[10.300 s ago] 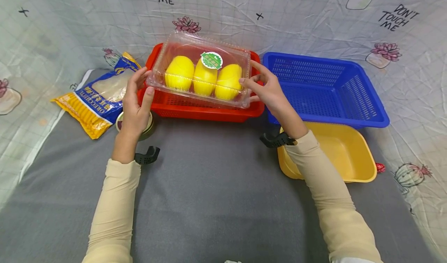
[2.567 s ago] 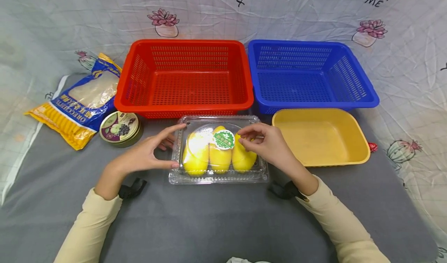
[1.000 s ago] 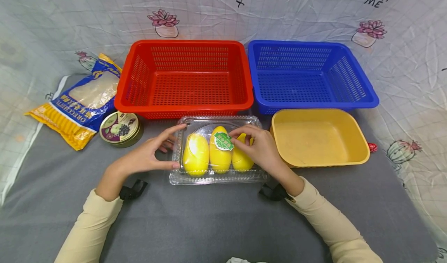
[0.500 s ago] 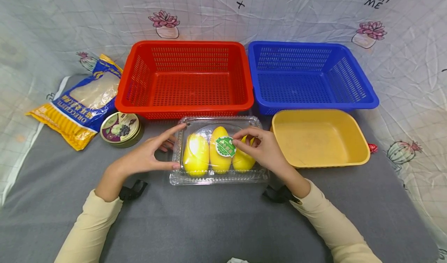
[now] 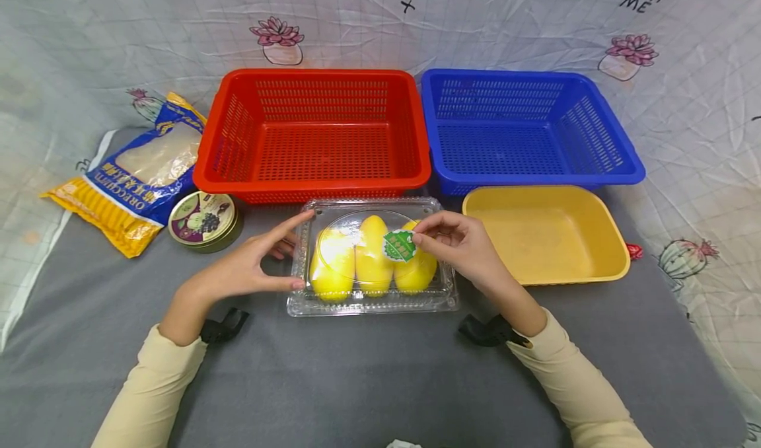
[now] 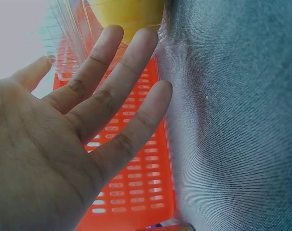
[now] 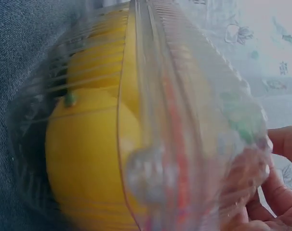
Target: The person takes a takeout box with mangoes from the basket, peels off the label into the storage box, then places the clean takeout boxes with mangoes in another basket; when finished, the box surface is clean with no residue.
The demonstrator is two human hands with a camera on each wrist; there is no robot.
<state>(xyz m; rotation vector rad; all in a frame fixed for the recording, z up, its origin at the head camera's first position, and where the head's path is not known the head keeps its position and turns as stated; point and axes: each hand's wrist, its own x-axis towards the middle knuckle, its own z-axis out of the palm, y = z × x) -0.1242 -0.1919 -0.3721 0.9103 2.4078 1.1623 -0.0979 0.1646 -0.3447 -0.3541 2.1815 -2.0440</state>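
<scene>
A clear plastic clamshell box (image 5: pixel 371 306) holding 3 yellow mangoes (image 5: pixel 373 256) lies on the grey cloth. My right hand (image 5: pixel 464 250) pinches the edge of a round green-and-white sticker (image 5: pixel 399 246) between thumb and index finger, over the lid. The sticker looks folded or partly lifted; whether any of it still clings to the lid, I cannot tell. At the box's left edge, my left hand (image 5: pixel 244 263) rests with spread thumb and index finger touching the rim. In the left wrist view its other fingers (image 6: pixel 136 62) are nearly straight. The right wrist view shows the box's side (image 7: pixel 98 159), blurred.
A red basket (image 5: pixel 315 187) stands right behind the box, with a blue basket (image 5: pixel 535 178) beside it. A yellow tub (image 5: pixel 543 236) is to the right. On the left are a round tin (image 5: pixel 205 220) and a blue-and-yellow pasta bag (image 5: pixel 137 177).
The box has come from above the red basket down to the cloth. My right hand has drawn the sticker rightward, off the middle mango's spot. My left hand has stayed at the rim lately.
</scene>
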